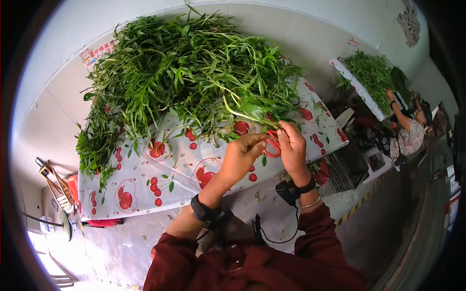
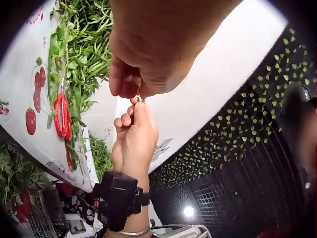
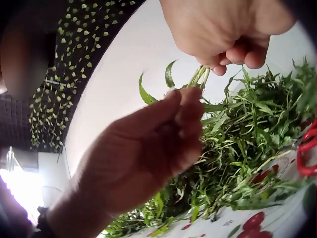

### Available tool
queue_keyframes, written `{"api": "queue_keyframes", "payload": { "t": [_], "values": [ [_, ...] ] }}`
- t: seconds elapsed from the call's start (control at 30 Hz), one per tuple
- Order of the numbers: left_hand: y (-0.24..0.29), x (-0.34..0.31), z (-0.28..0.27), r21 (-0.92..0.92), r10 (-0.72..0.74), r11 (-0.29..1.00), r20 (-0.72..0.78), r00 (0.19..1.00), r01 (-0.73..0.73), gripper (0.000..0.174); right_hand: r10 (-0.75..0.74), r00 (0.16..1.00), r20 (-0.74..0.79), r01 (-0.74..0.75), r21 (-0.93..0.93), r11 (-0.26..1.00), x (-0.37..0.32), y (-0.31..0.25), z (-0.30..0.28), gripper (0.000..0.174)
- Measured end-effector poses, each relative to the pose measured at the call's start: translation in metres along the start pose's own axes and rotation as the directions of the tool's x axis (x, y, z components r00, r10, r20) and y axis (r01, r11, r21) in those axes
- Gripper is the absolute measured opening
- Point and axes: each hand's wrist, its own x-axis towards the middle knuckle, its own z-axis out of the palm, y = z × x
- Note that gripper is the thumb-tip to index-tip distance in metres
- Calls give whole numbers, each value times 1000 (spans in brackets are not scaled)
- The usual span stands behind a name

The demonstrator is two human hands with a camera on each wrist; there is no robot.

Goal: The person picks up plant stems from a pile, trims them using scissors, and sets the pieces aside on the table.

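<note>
My right hand (image 1: 293, 151) grips a small bunch of green leafy stems (image 3: 202, 75) over the front part of the table. Close beside it, my left hand (image 1: 240, 157) has thumb and fingers curled together, its fingertips pinching at the stems. The two sets of fingertips nearly meet in the left wrist view, where my palms hide most of the stems. Red-handled scissors (image 2: 62, 116) lie on the tablecloth just behind the hands; their blades are mostly hidden by greens. A large heap of leafy greens (image 1: 184, 72) covers the back of the table.
A white cherry-print tablecloth (image 1: 141, 167) covers the table, with a pale wall behind. Greens hang over its left edge. To the right stand a dark crate (image 1: 347, 167) and a second table of greens (image 1: 371, 72), where another person (image 1: 410, 133) works. A cable hangs below my right wrist.
</note>
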Motion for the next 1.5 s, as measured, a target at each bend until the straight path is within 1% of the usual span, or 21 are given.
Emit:
{"api": "queue_keyframes", "payload": {
  "t": [0.07,0.13,0.2,0.27,0.33,0.4,0.47,0.5,0.57,0.63,0.67,0.73,0.8,0.87,0.93,1.0,1.13,1.2,1.33,1.47,1.5],
  "values": [
    [0,-3,7,286,327,910,-52,944,-300,24,-171,985,-11,166,-183,969,1,0,-5,18],
    [15,-6,11,359,367,872,-36,929,-331,28,-197,980,-1,192,-239,952,2,-1,-8,19],
    [28,-2,10,647,700,506,78,710,-570,36,-225,974,23,223,-276,935,0,-3,-8,21],
    [36,-3,6,691,655,485,119,746,-537,39,-265,960,89,279,-322,904,-2,-6,-6,25],
    [40,2,1,851,683,254,179,708,-460,44,-267,957,112,289,-317,903,-5,-11,-3,26],
    [35,5,-6,877,669,236,167,725,-419,42,-272,954,130,300,-315,901,-9,-17,-3,27],
    [33,2,-17,922,568,180,188,802,-343,35,-359,920,156,391,-304,869,-8,-23,-1,28],
    [32,2,-23,928,577,83,252,777,-362,30,-399,906,144,424,-291,858,-8,-24,1,29],
    [40,-4,-32,925,532,41,300,792,-378,27,-392,902,180,430,-283,858,-7,-28,4,28],
    [46,-11,-41,921,551,-18,334,765,-389,26,-367,913,175,402,-247,882,-7,-35,10,24],
    [49,-18,-48,941,545,-20,294,785,-338,26,-346,919,192,383,-210,900,-8,-37,14,24],
    [60,-26,-57,924,605,-33,322,728,-381,26,-323,933,157,343,-123,931,-10,-40,22,27],
    [74,-41,-75,943,520,-142,329,788,-300,26,-288,947,143,300,-69,951,-13,-37,24,32],
    [83,-64,-109,979,534,-127,205,820,-162,27,-240,956,167,241,14,970,-15,-36,26,38],
    [84,-76,-145,957,594,-288,211,777,-40,23,-226,961,159,230,-10,973,-19,-25,24,35],
    [87,-92,-183,958,588,-279,119,800,62,31,-114,962,249,150,-131,980,-26,-12,18,30],
    [89,-120,-270,898,544,-371,4,839,237,24,-134,951,279,204,-239,950,-38,7,13,20],
    [89,-128,-303,886,514,-339,-109,851,318,21,-113,954,277,187,-258,948,-45,20,10,18],
    [69,-134,-369,869,434,-320,-219,874,377,14,-10,956,292,96,-281,955,-59,40,10,15],
    [41,-131,-410,848,378,-300,-315,871,437,16,-8,966,258,96,-328,940,-60,46,17,14],
    [33,-131,-417,850,378,-299,-312,872,433,16,-46,965,259,143,-371,917,-61,49,18,13]
  ]
}}
